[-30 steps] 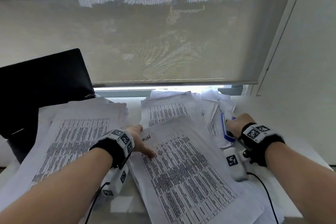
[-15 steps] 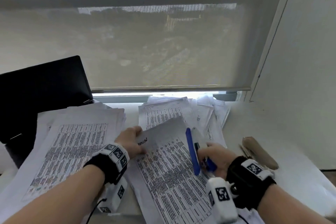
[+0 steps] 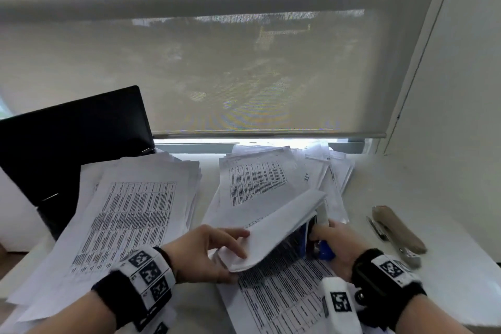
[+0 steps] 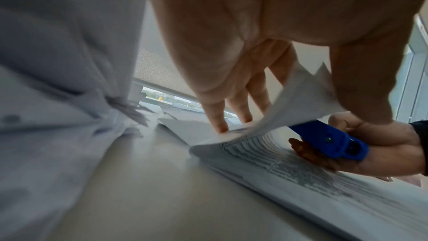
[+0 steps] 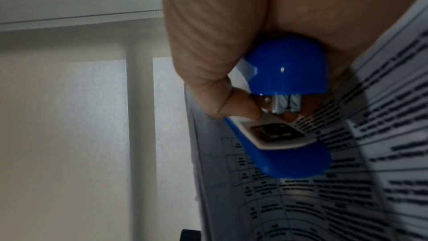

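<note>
A stapled-size bundle of printed sheets (image 3: 282, 304) lies on the desk in front of me. My left hand (image 3: 236, 255) pinches the near-left corner of its top sheets (image 3: 279, 228) and curls them up and over to the right; fingers and thumb show on either side of the lifted paper (image 4: 298, 96). My right hand (image 3: 334, 240) grips a blue stapler (image 3: 325, 251) right under the raised sheets. The stapler (image 5: 287, 72) has its mouth apart, with the base (image 5: 284, 160) over the printed page. The same stapler (image 4: 324, 136) shows beside the curled paper.
A thick stack of printed pages (image 3: 130, 211) lies at the left, with a black laptop (image 3: 73, 144) behind it. More loose sheets (image 3: 257, 179) pile up near the window sill. A beige stapler (image 3: 397, 229) lies at the right on the white desk (image 3: 447, 266).
My right hand carried the blue stapler from the desk's right side in to the bundle. My left hand went from resting on the page to lifting and curling its top sheets.
</note>
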`<state>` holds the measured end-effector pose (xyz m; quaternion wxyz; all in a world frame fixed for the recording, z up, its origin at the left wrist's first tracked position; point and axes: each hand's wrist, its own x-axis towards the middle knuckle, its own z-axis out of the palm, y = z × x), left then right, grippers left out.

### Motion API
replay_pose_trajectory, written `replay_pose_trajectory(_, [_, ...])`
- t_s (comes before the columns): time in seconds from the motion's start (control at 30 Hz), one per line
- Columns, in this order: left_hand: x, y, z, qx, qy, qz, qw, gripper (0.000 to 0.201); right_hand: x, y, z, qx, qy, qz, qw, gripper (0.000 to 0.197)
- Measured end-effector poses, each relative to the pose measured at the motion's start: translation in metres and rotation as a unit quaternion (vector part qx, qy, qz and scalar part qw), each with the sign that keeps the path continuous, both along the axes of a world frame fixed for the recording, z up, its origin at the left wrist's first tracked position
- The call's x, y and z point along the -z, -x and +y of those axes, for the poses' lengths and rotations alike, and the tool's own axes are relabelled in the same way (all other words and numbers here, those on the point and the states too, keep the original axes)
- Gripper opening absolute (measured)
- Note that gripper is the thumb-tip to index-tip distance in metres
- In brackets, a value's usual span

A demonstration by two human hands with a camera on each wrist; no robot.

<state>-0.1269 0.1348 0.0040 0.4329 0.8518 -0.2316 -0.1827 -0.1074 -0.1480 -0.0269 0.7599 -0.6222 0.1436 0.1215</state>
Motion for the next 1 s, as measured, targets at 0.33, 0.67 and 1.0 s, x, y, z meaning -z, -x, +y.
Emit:
replay_pose_trajectory(0.33, [0.000, -0.004, 0.004, -0.007, 0.037, 0.005, 0.999, 0.117, -0.002, 0.005, 0.003, -0.010, 0.020, -0.013, 1.000, 0.017])
replay_pose_trajectory(0.67, [0.025, 0.011, -0.011, -0.139, 0.057, 0.018, 0.989, 0.020, 0.005, 0.003, 0.004, 0.007, 0.008, -0.013, 1.000, 0.018])
replay_pose_trajectory(1.0, [0.031, 0.008, -0.032, -0.300, 0.029, -0.085, 0.950, 0.030, 0.007, 0.011, 0.004, 0.013, 0.016, -0.031, 0.999, 0.026])
